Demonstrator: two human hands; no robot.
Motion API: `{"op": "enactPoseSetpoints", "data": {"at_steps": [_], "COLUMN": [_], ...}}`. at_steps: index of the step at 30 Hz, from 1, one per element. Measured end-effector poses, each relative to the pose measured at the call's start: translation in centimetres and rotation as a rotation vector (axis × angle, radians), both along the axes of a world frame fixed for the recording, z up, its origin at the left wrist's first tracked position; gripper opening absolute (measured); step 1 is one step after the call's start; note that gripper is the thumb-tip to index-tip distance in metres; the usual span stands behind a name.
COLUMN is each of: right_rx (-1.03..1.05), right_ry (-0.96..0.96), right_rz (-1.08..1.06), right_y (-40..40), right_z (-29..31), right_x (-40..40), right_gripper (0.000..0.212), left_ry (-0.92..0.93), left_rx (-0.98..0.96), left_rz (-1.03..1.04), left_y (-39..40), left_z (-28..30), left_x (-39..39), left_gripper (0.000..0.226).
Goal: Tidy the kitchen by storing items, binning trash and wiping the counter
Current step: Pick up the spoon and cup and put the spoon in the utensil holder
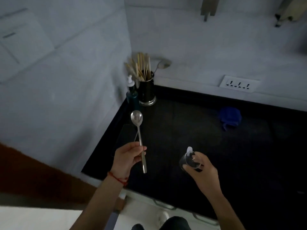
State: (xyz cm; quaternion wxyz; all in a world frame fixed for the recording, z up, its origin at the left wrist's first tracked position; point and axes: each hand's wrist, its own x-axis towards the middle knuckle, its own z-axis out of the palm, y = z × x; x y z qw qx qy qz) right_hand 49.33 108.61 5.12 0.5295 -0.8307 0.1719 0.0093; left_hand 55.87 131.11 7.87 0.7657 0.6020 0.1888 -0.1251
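Observation:
My left hand (127, 157) grips the handles of two steel spoons (137, 117), bowls pointing up and away over the left part of the black counter (182, 130). To the right, my right hand (201, 171) holds a small clear glass (190, 160) tilted on its side, with something white at its rim. A dark metal utensil holder (147, 92) full of wooden sticks stands in the far left corner, beyond the spoons. On the counter at the right lies a crumpled blue cloth (230, 117).
A dark green pump bottle (132, 97) stands just left of the holder. A flat dark object (125, 136) lies near the counter's left edge. A white wall socket (239, 83) sits above the back edge. Tiled walls close the corner; drawer handles show below the front edge.

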Motion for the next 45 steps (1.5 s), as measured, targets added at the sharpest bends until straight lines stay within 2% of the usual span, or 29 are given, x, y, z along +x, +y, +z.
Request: {"op": "enactPoseSetpoints", "data": {"at_steps": [5, 12, 17, 22, 26, 29, 32, 36, 41, 45], "right_rx": [-0.033, -0.099, -0.092, -0.047, -0.009, 0.010, -0.031, -0.017, 0.013, -0.006], "right_ry": [-0.023, -0.033, 0.005, 0.020, 0.002, 0.038, 0.018, -0.008, -0.002, 0.006], "right_rz": [0.058, -0.022, -0.067, -0.076, -0.080, -0.112, -0.140, -0.149, -0.120, -0.078], "right_y": [-1.5, -1.7, -1.9, -2.6, -2.9, -3.1, -3.1, -3.0, -3.2, -3.5], "right_z": [0.4, -1.5, -3.4, -4.5, -4.6, -5.1, -5.7, -6.0, -5.9, -5.8], "right_x": [6.4, 12.0, 13.3, 13.9, 14.0, 14.1, 14.2, 14.3, 14.7, 15.3], "right_gripper": [0.049, 0.045, 0.046, 0.029, 0.040, 0.044, 0.054, 0.052, 0.047, 0.047], "left_ry": [-0.054, -0.097, -0.152, -0.226, -0.303, -0.348, -0.403, -0.432, -0.374, -0.335], "left_rx": [0.099, 0.169, 0.178, 0.199, 0.314, 0.422, 0.492, 0.493, 0.690, 0.722], "left_rz": [0.017, 0.025, 0.065, 0.165, 0.283, 0.349, 0.398, 0.464, 0.361, 0.329], "left_y": [-3.7, -7.1, -8.5, -9.2, -8.9, -8.8, -8.9, -9.1, -9.0, -9.1], "left_z": [1.0, 1.2, 1.9, 3.0, 3.1, 2.8, 3.2, 3.2, 1.9, 0.7], "left_x": [5.8, 12.8, 18.1, 24.5, 29.5, 32.6, 34.5, 35.9, 36.2, 36.2], "left_gripper": [0.020, 0.020, 0.017, 0.021, 0.030, 0.027, 0.003, 0.012, 0.016, 0.015]}}
